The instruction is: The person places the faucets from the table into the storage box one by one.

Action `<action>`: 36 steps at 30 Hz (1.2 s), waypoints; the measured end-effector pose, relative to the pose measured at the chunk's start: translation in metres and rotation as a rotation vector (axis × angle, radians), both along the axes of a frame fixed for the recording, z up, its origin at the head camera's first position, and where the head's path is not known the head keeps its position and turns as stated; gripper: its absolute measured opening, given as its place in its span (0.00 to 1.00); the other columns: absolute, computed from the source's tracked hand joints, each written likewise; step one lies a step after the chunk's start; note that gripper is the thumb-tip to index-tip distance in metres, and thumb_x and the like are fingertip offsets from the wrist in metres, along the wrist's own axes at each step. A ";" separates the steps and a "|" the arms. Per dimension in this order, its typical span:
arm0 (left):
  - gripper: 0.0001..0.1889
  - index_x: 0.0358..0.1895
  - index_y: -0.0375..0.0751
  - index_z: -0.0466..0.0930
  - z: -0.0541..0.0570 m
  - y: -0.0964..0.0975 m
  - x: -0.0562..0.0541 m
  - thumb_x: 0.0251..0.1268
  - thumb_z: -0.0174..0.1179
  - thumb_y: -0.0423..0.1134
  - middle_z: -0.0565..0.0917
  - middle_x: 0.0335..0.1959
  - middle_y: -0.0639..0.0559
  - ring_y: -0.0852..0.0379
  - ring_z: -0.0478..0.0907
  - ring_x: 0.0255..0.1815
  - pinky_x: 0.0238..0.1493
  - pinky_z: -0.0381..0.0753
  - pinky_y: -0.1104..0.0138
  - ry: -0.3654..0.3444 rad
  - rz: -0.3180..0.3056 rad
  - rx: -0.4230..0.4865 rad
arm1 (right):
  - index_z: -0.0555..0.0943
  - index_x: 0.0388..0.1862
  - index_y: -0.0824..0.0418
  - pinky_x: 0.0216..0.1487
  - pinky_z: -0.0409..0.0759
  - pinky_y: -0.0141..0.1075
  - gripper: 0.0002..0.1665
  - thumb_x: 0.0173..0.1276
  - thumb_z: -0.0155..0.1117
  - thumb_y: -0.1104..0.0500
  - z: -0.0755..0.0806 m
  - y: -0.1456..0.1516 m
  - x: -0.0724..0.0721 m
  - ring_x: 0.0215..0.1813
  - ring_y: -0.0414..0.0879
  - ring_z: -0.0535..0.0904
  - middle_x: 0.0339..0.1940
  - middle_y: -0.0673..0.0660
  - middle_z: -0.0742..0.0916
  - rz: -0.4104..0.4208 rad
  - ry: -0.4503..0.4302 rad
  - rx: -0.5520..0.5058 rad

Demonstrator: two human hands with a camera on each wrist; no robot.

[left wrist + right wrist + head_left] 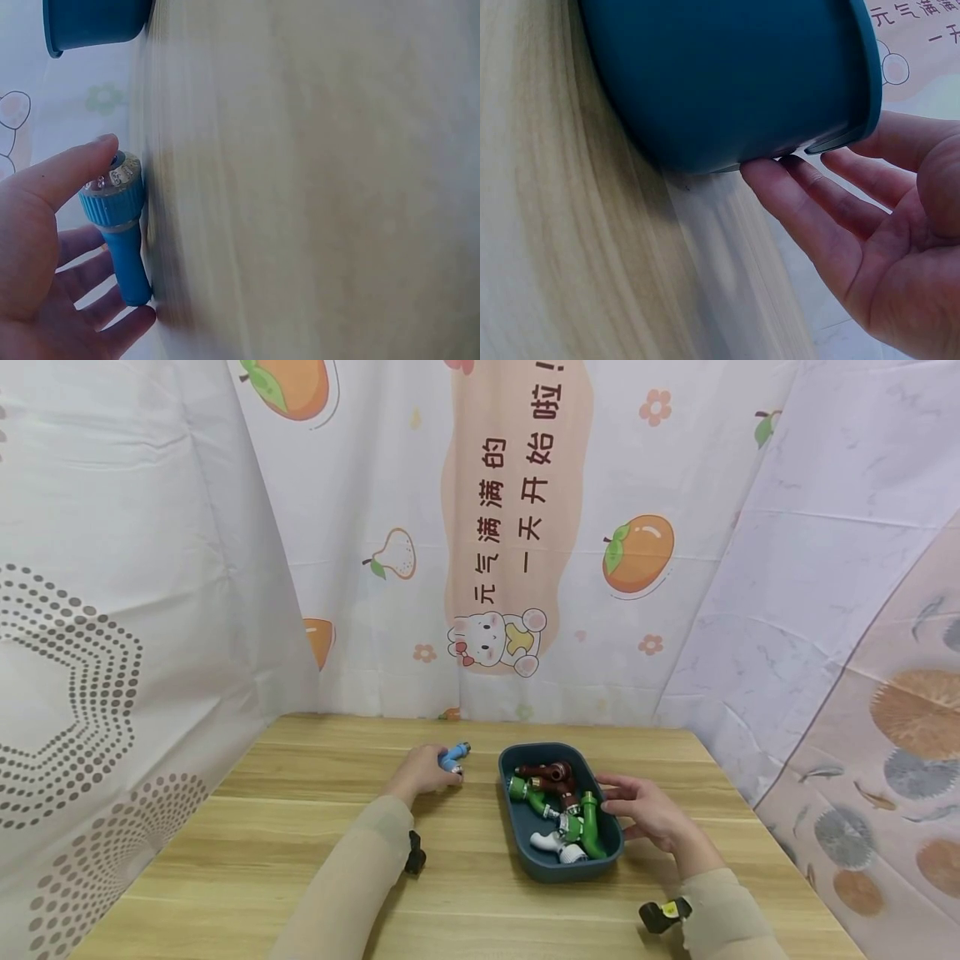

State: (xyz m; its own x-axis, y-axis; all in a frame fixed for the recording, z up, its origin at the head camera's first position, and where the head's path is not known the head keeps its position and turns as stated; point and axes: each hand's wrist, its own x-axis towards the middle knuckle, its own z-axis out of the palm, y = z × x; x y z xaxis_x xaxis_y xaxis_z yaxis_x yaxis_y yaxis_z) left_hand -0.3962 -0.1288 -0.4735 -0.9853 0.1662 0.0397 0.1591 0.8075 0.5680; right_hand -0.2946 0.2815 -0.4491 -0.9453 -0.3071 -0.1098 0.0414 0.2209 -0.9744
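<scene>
My left hand (426, 770) is around a blue pipe fitting (452, 756) with metal ends, low at the tabletop. In the left wrist view its thumb lies over the metal end, while the other fingers curl behind the blue body (126, 259). My right hand (645, 810) holds the right side of a dark teal bin (525, 852). Its thumb reaches over the rim and its fingertips (759, 171) meet the outer wall in the right wrist view. Green pipe fittings (591, 827), dark red ones (551, 772) and a white one (551, 841) lie inside the bin.
Both hands work over a wood-grain table (322, 777). A printed curtain (375, 635) hangs behind its back edge, with more cloth (795, 610) along both sides. A small black wrist camera (415, 853) sits on the left sleeve, another (663, 914) on the right.
</scene>
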 end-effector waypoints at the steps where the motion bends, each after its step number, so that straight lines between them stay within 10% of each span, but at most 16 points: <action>1: 0.39 0.68 0.36 0.76 0.001 0.001 0.000 0.55 0.77 0.53 0.79 0.62 0.40 0.45 0.77 0.59 0.61 0.76 0.51 -0.005 0.003 0.004 | 0.62 0.78 0.68 0.44 0.85 0.57 0.37 0.74 0.63 0.65 0.000 0.000 0.000 0.55 0.58 0.82 0.66 0.76 0.75 0.001 0.001 -0.001; 36: 0.35 0.63 0.34 0.79 0.011 0.003 0.004 0.53 0.78 0.47 0.82 0.53 0.43 0.49 0.76 0.44 0.51 0.78 0.53 -0.025 0.004 -0.001 | 0.62 0.78 0.68 0.44 0.85 0.56 0.38 0.73 0.64 0.64 0.000 0.001 0.000 0.54 0.58 0.82 0.66 0.75 0.76 0.000 0.002 0.006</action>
State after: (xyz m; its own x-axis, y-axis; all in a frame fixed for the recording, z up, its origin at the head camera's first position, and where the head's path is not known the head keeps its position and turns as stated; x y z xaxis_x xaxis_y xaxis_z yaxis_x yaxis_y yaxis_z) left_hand -0.3918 -0.1262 -0.4621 -0.9867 0.1621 0.0153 0.1417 0.8086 0.5710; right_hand -0.2946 0.2820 -0.4494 -0.9456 -0.3064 -0.1093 0.0391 0.2265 -0.9732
